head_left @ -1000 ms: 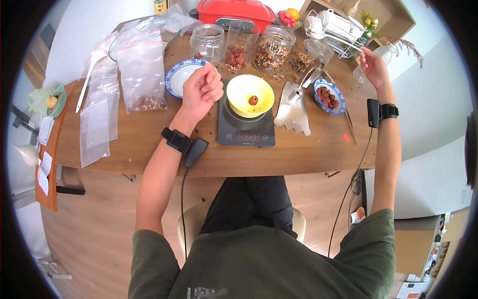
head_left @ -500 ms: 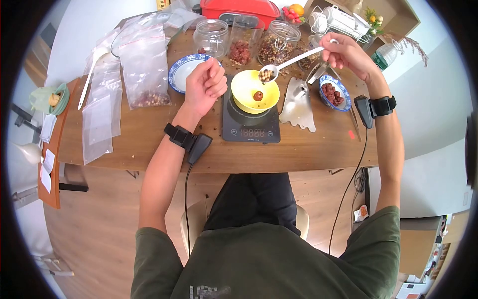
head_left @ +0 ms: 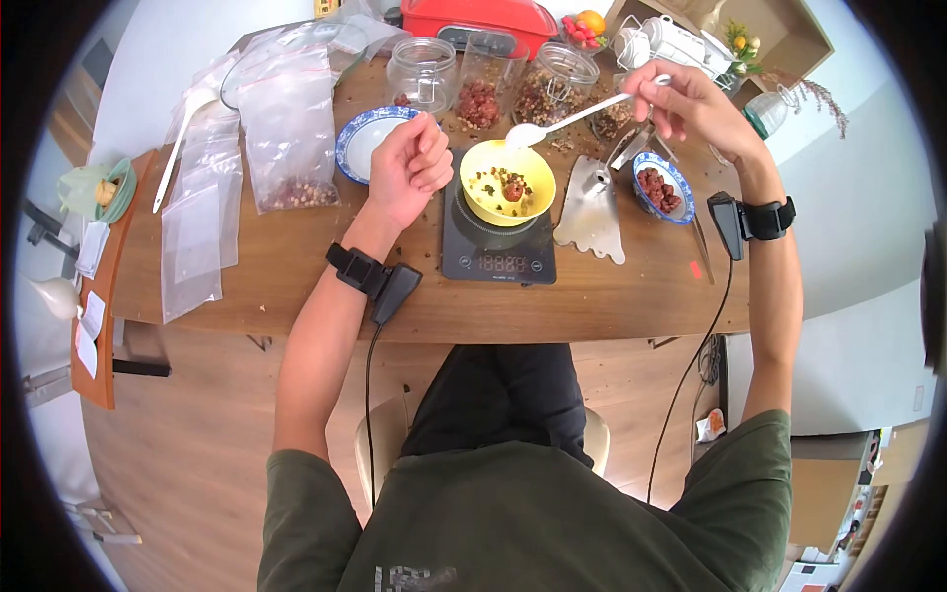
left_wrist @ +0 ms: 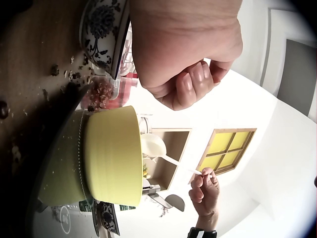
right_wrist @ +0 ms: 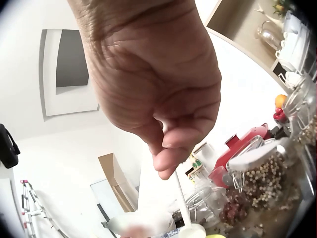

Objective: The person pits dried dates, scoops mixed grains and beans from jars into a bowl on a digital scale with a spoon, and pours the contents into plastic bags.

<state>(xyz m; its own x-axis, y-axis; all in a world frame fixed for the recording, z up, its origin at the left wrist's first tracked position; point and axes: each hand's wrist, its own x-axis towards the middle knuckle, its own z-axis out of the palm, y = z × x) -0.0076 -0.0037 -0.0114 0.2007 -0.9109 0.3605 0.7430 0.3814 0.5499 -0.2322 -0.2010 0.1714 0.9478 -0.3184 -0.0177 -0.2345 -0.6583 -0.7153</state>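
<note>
Spoon [head_left: 576, 117], pinched in right hand [head_left: 692, 107], slants toward tabletop's [head_left: 266, 276] left edge, reaching yellow bowl's [head_left: 493, 216] far rim; left hand [head_left: 410, 170] curled, empty.

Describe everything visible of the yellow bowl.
The yellow bowl is round and open-topped, with a smooth, plain outer wall; its material is unclear. It stands upright on the black digital scale. Inside lie one larger reddish-brown piece and scattered small dark and pale bits. The white spoon, pinched by the right hand, overlaps its far rim in the head view; whether they touch cannot be told.
</note>
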